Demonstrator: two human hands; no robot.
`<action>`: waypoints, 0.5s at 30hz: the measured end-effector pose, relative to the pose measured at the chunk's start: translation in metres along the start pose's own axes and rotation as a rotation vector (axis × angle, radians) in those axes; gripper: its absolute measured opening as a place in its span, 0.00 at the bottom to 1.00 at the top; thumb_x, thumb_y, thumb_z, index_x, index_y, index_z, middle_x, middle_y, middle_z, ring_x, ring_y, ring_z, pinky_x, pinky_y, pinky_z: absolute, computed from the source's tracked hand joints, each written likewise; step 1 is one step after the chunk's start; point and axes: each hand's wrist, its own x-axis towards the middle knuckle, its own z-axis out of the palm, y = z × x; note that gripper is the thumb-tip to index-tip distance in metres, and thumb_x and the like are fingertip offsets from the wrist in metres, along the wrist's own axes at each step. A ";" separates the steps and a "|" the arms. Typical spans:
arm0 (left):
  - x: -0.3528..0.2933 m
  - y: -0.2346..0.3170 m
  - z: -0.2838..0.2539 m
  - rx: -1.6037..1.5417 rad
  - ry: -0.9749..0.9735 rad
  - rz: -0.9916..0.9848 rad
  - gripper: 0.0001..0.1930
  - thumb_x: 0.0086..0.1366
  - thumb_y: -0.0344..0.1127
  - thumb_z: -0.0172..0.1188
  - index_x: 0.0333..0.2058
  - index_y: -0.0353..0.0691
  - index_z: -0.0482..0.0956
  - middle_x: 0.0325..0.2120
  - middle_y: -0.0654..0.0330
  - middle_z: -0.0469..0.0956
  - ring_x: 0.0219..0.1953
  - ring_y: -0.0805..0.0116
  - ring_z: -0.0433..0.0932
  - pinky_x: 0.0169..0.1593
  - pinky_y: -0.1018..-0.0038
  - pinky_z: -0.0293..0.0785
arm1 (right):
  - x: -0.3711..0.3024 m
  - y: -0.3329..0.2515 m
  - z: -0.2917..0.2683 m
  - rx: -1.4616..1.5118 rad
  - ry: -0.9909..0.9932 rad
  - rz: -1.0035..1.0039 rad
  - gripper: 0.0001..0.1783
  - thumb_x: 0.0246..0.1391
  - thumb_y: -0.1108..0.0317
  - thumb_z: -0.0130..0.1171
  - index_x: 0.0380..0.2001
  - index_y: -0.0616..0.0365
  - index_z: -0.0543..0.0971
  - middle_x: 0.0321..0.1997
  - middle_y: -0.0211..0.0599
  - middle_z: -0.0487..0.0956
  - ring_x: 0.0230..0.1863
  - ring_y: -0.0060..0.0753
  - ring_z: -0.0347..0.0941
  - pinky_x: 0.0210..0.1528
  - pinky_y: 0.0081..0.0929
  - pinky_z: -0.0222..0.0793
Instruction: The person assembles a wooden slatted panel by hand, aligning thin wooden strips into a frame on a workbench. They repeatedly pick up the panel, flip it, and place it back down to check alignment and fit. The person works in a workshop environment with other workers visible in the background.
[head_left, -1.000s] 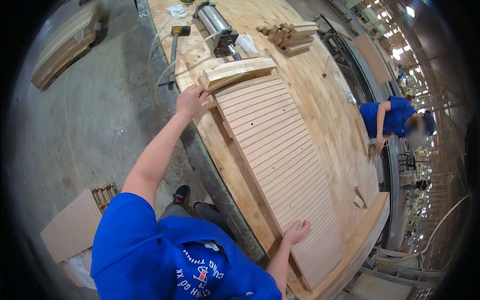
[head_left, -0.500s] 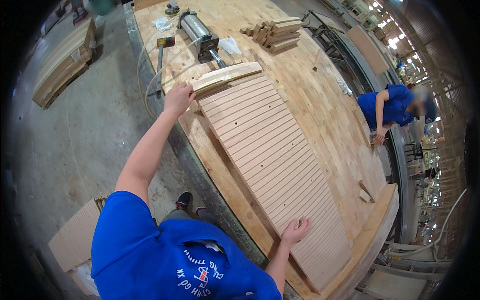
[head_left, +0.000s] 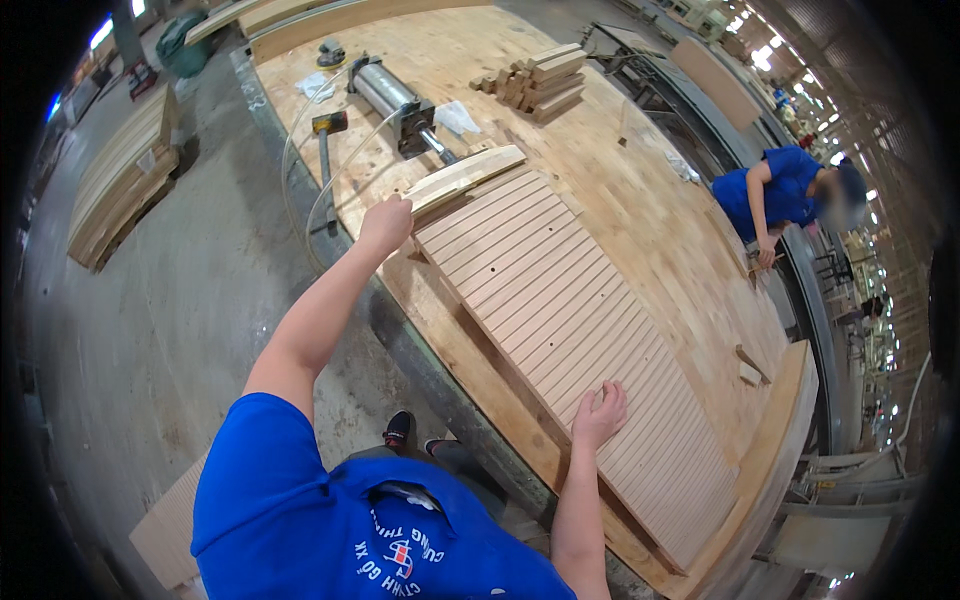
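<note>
A long slatted wooden panel (head_left: 530,285), grooved crosswise and dotted with small dark holes, lies on the wooden workbench. Against its far end sits a slightly curved wooden block (head_left: 468,178), which meets the rod of a metal pneumatic cylinder (head_left: 388,92). My left hand (head_left: 387,224) is closed around the left end of that block, its fingertips partly hidden. Over the near part of the panel, my right hand (head_left: 600,414) rests with fingers apart and nothing in it.
A mallet (head_left: 327,150) and an air hose lie left of the cylinder. Wood strips (head_left: 535,82) are stacked at the back. A curved wooden rail (head_left: 760,450) borders the near right. Across the bench a co-worker in blue (head_left: 770,195) bends over. Boards (head_left: 125,175) stand stacked on the floor.
The whole view has shifted a little. My left hand stays at the block's end. My right hand has moved slightly farther up the panel, and its fingers have straightened.
</note>
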 end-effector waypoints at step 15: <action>0.117 0.089 0.004 0.102 0.064 0.189 0.08 0.57 0.28 0.50 0.31 0.35 0.79 0.33 0.49 0.78 0.36 0.52 0.80 0.37 0.61 0.77 | 0.002 0.005 0.000 -0.057 -0.073 0.062 0.20 0.49 0.63 0.53 0.46 0.55 0.71 0.58 0.40 0.67 0.64 0.43 0.55 0.65 0.45 0.42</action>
